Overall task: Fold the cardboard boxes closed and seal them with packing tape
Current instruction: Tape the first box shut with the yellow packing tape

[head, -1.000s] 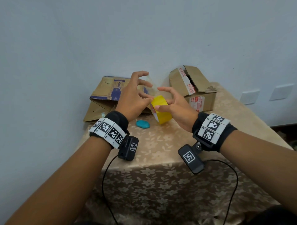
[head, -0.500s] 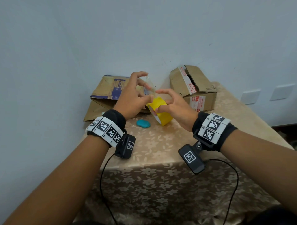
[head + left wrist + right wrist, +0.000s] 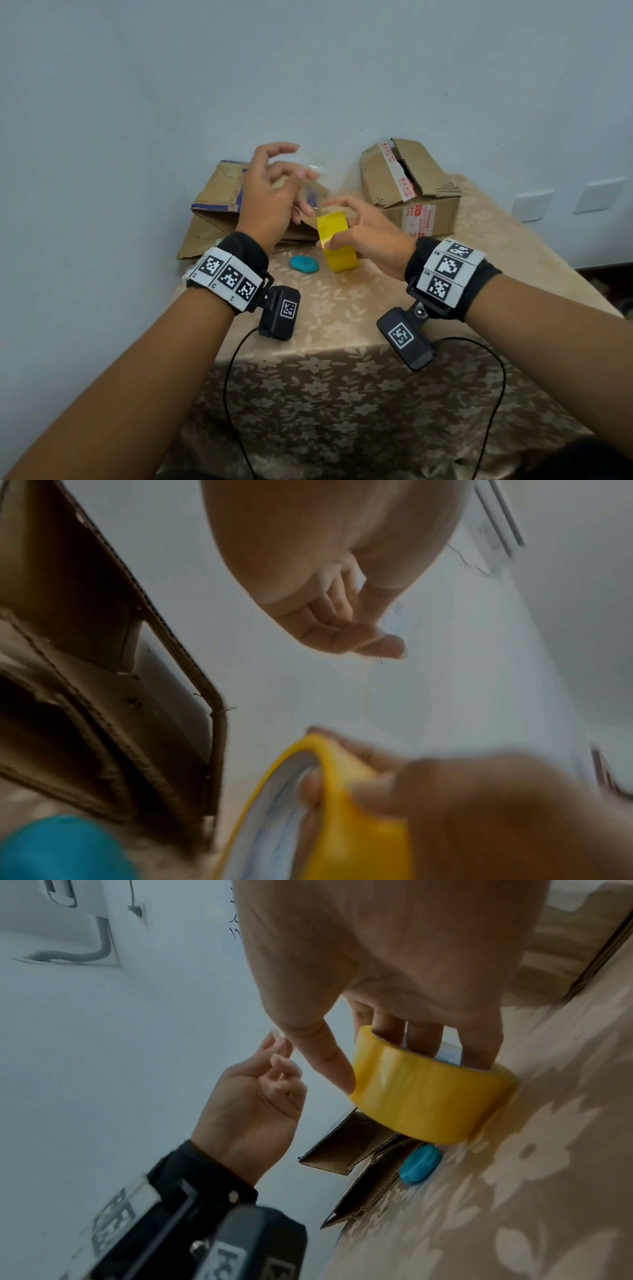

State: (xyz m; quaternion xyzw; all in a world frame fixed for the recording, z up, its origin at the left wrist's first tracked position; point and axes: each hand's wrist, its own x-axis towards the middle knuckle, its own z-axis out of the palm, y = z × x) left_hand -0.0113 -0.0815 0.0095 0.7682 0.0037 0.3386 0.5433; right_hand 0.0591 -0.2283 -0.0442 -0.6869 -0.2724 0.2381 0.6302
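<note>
Covering most of the head view, a pale blue wall (image 3: 308,68) backs a table (image 3: 342,308) draped in a beige floral cloth; two white wall plates (image 3: 532,205) sit low at the right, and the table's near edge and the floor are cut off. Against the wall lies a flattened cardboard box (image 3: 212,219), its right part hidden behind the left hand (image 3: 270,202); to its right stands a second cardboard box (image 3: 411,192) with flaps raised and unsealed, strips of red-printed tape on it. Between them, above the cloth, the right hand (image 3: 370,236) grips a yellow tape roll (image 3: 337,241), fingers (image 3: 421,1037) pushed through the core and thumb pressed on the outer face. The left hand is raised just above and left of the roll, thumb and fingertips drawn together; a faint clear strip appears to run from them toward the roll, but blur in the head and left wrist views prevents confirming what they pinch. A small teal object (image 3: 304,264) rests on the cloth just left of the roll, its nature indeterminate.
</note>
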